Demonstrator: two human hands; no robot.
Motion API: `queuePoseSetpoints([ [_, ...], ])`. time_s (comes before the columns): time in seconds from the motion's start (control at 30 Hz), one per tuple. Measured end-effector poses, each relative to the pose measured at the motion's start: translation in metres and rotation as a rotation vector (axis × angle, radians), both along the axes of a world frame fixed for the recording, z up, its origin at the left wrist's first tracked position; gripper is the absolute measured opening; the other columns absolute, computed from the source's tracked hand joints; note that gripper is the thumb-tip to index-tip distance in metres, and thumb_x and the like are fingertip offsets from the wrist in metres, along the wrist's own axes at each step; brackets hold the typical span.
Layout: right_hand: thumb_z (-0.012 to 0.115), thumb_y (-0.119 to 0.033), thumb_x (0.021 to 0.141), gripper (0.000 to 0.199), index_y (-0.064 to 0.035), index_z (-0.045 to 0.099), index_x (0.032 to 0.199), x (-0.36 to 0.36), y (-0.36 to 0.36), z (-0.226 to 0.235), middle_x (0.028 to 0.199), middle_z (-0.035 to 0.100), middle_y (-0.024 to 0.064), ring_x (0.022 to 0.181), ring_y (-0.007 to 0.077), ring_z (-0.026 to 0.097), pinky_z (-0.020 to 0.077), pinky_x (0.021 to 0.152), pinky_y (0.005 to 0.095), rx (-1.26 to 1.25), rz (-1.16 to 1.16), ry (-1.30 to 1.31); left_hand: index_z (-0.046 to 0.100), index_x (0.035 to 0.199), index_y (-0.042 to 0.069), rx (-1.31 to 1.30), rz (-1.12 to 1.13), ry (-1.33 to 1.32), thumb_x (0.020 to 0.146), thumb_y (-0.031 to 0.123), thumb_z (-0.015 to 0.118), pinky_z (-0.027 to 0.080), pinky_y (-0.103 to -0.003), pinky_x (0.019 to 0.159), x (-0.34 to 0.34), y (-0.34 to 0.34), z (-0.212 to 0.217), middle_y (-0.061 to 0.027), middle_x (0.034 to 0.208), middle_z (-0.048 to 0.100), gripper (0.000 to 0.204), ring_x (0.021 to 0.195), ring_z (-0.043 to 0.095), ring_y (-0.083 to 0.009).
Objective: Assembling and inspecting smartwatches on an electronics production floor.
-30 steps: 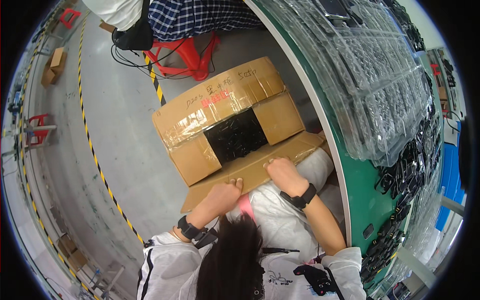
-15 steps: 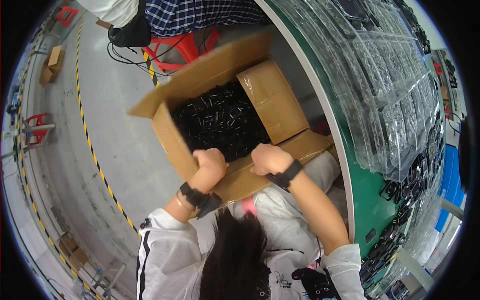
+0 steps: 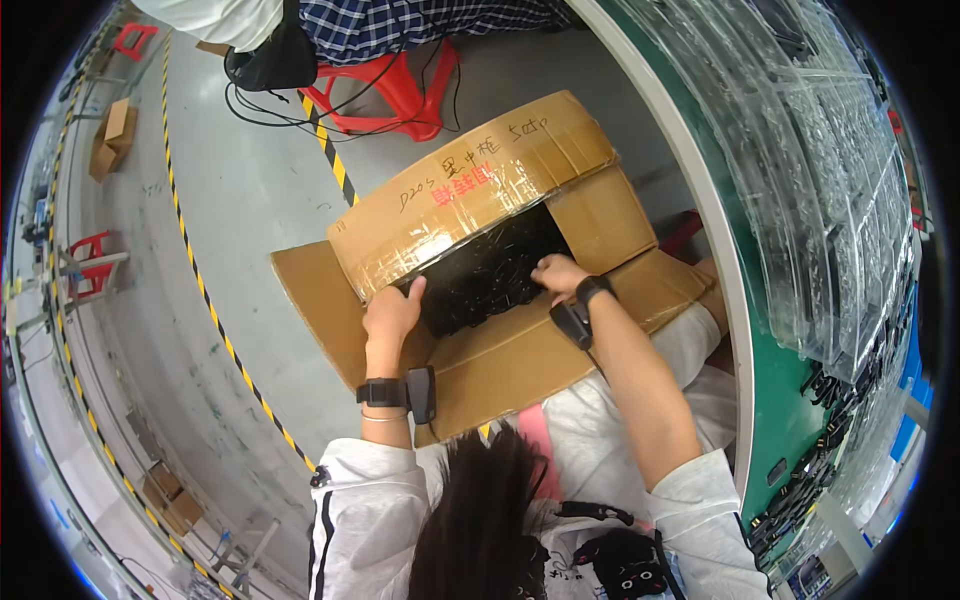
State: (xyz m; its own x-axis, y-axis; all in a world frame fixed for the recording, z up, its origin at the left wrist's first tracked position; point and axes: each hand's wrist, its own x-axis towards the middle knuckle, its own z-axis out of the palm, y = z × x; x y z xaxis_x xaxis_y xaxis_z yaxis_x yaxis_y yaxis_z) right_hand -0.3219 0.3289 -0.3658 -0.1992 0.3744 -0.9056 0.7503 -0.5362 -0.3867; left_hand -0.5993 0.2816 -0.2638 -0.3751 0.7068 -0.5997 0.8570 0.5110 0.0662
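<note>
Carton, one: a large brown cardboard box (image 3: 585, 200) with taped seams, just beside the table's left edge; what bears its weight is hidden. Four flaps visible: the far flap (image 3: 470, 180), shiny with clear tape and marked by hand, slopes over the far part of the opening; the right flap (image 3: 605, 215) lies inward; the left flap (image 3: 315, 305) spreads outward; the near flap (image 3: 520, 365) reaches toward the person's legs. Inside, a mass of small glossy black parts (image 3: 490, 275), too many to count.

Hands, two, each with one black wrist strap. Left hand (image 3: 393, 315) at the box's left edge, thumb up by the near-left corner of the far flap; fingers partly hidden, cannot tell whether they grip. Right hand (image 3: 562, 275) over the opening's right end, fingers bent close together at the black parts; cannot tell whether any is held.

Table: green top (image 3: 775, 400), pale rim, along the right. On it, stacked clear plastic trays (image 3: 790, 200); more dark pieces near the lower right.

Room: grey floor (image 3: 250, 200), three yellow-and-black striped lines, three red plastic stools (image 3: 410, 100). One co-worker in checked cloth (image 3: 420, 25) sits on the nearest.
</note>
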Motion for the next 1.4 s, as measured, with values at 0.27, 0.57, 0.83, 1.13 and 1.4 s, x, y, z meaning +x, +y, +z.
queuePoseSetpoints([
  [0.27, 0.059, -0.018, 0.082, 0.07, 0.0018, 0.025, 0.14, -0.028, -0.007, 0.026, 0.139, 0.035, 0.0298, 0.131, 0.0406, 0.033, 0.0265, 0.107, 0.048, 0.637, -0.329, -0.34, 0.053, 0.122, 0.001, 1.207, 0.004, -0.027, 0.087, 0.01, 0.059, 0.04, -0.042, 0.095, -0.033, 0.006, -0.023, -0.0207, 0.122, 0.054, 0.037, 0.112, 0.051, -0.0369],
  [0.57, 0.058, -0.015, 0.078, 0.066, -0.0047, 0.031, 0.138, 0.044, 0.03, 0.086, 0.146, 0.026, 0.0189, 0.136, 0.0397, 0.021, 0.023, 0.103, 0.0568, 1.348, -0.546, -0.822, 0.035, 0.139, 0.011, 0.572, -0.183, 0.198, 0.081, 0.05, 0.063, 0.019, -0.058, 0.106, -0.066, 0.096, -0.071, -0.0126, 0.145, 0.034, 0.076, 0.135, 0.025, -0.0367],
  [0.83, 0.061, -0.022, 0.074, 0.082, -0.0066, 0.021, 0.145, 0.099, 0.015, 0.054, 0.153, 0.014, 0.0147, 0.141, 0.0343, 0.012, 0.0229, 0.107, 0.0588, 0.709, -0.352, -0.864, 0.045, 0.132, 0.012, 0.786, -0.188, 0.225, 0.087, 0.04, 0.055, 0.021, -0.055, 0.102, -0.068, 0.093, -0.103, -0.01, 0.136, 0.043, 0.054, 0.127, 0.035, -0.0326],
  [1.13, 0.067, -0.026, 0.073, 0.1, -0.0058, 0.003, 0.147, 0.111, 0.028, 0.035, 0.153, 0.009, 0.0172, 0.14, 0.0372, 0.014, 0.0243, 0.112, 0.0475, 0.526, -0.184, -0.769, 0.047, 0.135, 0.016, 0.625, -0.059, -0.457, 0.094, 0.031, 0.034, 0.018, -0.043, 0.109, -0.119, 0.096, -0.091, -0.0085, 0.139, 0.04, 0.046, 0.128, 0.034, -0.0286],
  [1.4, 0.069, -0.024, 0.07, 0.106, -0.0031, 0.0, 0.147, 0.114, 0.027, 0.038, 0.152, 0.006, 0.0228, 0.14, 0.0425, 0.008, 0.0196, 0.113, 0.0475, 0.537, -0.182, -0.698, 0.035, 0.143, 0.014, 0.516, -0.1, -0.499, 0.093, 0.029, 0.04, 0.004, -0.048, 0.113, -0.106, 0.093, -0.07, -0.0123, 0.151, 0.023, 0.053, 0.142, 0.011, -0.0299],
])
